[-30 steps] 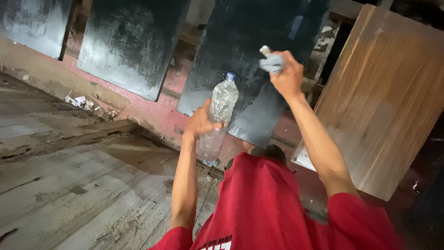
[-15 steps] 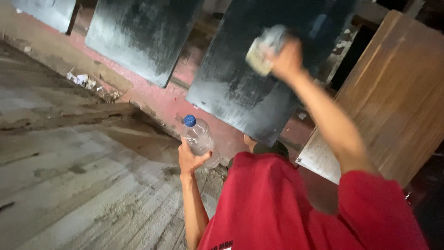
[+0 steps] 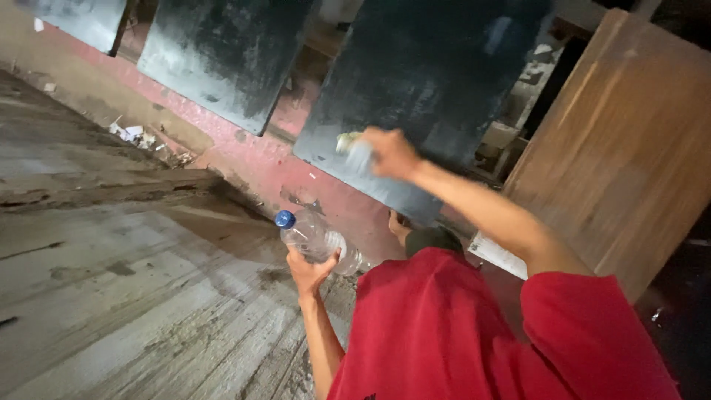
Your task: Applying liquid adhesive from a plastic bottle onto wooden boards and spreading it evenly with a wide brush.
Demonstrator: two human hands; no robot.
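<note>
Dark panel (image 3: 437, 96) between brown board (image 3: 629, 141), 2nd panel (image 3: 222, 59).

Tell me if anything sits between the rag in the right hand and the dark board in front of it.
Nothing visible does. The right hand holds the crumpled pale rag directly against the dark painted board, though motion blur hides the contact itself.
</note>
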